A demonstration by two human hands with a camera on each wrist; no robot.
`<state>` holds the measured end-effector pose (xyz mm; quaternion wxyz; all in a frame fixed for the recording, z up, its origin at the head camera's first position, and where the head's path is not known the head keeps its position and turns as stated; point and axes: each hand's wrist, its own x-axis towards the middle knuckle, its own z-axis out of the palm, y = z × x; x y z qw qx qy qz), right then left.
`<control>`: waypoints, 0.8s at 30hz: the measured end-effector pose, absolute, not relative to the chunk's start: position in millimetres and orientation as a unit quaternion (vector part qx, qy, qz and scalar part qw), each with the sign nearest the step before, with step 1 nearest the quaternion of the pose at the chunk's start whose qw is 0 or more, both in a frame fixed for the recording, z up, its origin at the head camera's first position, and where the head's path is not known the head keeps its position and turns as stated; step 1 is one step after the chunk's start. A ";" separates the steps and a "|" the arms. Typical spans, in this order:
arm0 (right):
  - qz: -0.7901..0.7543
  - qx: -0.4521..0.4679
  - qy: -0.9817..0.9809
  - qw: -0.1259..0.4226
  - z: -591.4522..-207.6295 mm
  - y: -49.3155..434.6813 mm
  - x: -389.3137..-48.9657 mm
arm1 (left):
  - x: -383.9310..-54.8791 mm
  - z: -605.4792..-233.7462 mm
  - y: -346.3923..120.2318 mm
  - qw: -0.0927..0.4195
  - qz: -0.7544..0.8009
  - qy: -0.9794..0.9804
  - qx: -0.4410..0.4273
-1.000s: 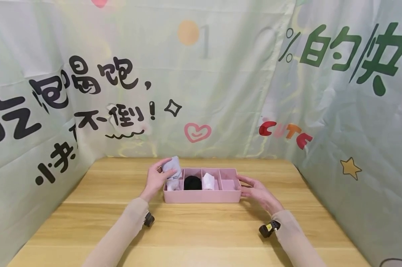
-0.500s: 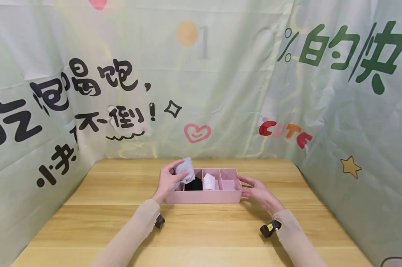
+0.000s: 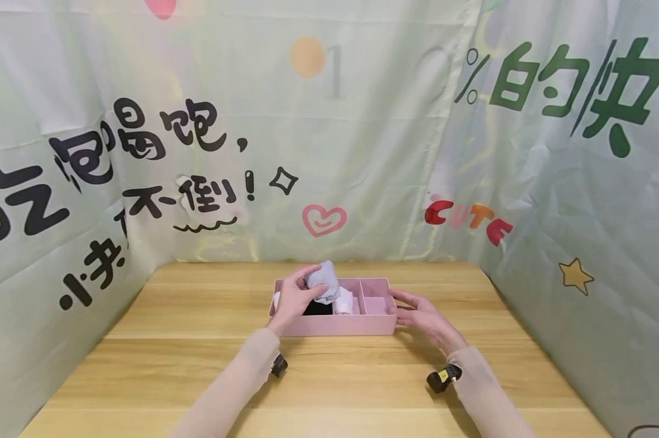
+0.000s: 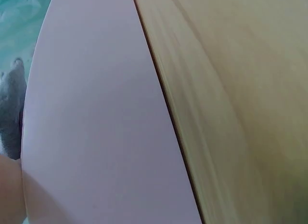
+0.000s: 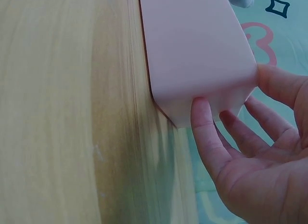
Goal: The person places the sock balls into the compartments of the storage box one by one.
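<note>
My left hand (image 3: 296, 298) pinches a folded light grey-blue cloth bundle (image 3: 323, 282) between thumb and fingers, above the middle of a pink divided box (image 3: 340, 325). In the left wrist view a fuzzy grey cloth edge (image 4: 11, 108) shows beyond the box wall. Black cloth (image 3: 318, 308) lies in the second compartment, partly hidden by this hand. A rolled white cloth (image 3: 343, 301) stands in the third. A bit of white shows in the leftmost one. At the box's right end my right hand (image 5: 260, 151) rests its fingertips and thumb against the wall, fingers extended.
The box stands on a wooden table (image 3: 329, 377) toward its back edge. Pale green printed curtains (image 3: 373, 152) enclose the back and both sides. A small black camera (image 3: 443, 378) is strapped to the right wrist, another (image 3: 279, 365) to the left.
My left hand has carried the grey-blue cloth from over the leftmost compartment rightward, past the black cloth, to beside the white one. The right hand has stayed at the box's end.
</note>
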<state>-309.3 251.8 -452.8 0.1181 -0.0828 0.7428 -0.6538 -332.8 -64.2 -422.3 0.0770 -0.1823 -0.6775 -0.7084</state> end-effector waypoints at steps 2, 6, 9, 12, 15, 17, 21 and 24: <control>-0.653 -0.082 0.743 0.118 -453.6 252.0 -309.7 | -337.4 -428.6 -61.4 0.074 -0.709 -0.678 -0.181; -0.653 -0.081 0.744 0.120 -454.7 252.2 -310.3 | -343.9 -436.6 -55.3 0.086 -0.702 -0.687 -0.168; -0.655 -0.080 0.742 0.120 -454.3 252.0 -310.2 | -345.9 -437.7 -50.1 0.096 -0.696 -0.692 -0.166; -0.654 -0.080 0.743 0.121 -453.3 251.7 -309.6 | -346.7 -437.8 -45.0 0.094 -0.691 -0.696 -0.171; -0.652 -0.080 0.744 0.122 -452.9 251.5 -309.3 | -348.3 -438.7 -40.2 0.084 -0.688 -0.700 -0.172; -0.652 -0.078 0.744 0.122 -452.8 251.2 -309.5 | -349.3 -439.1 -37.2 0.078 -0.686 -0.702 -0.172; -0.651 -0.081 0.744 0.123 -453.2 250.7 -310.7 | -351.3 -438.9 -31.0 0.061 -0.683 -0.705 -0.178; -0.653 -0.085 0.742 0.126 -453.3 250.5 -310.9 | -351.7 -437.6 -26.8 0.053 -0.676 -0.712 -0.182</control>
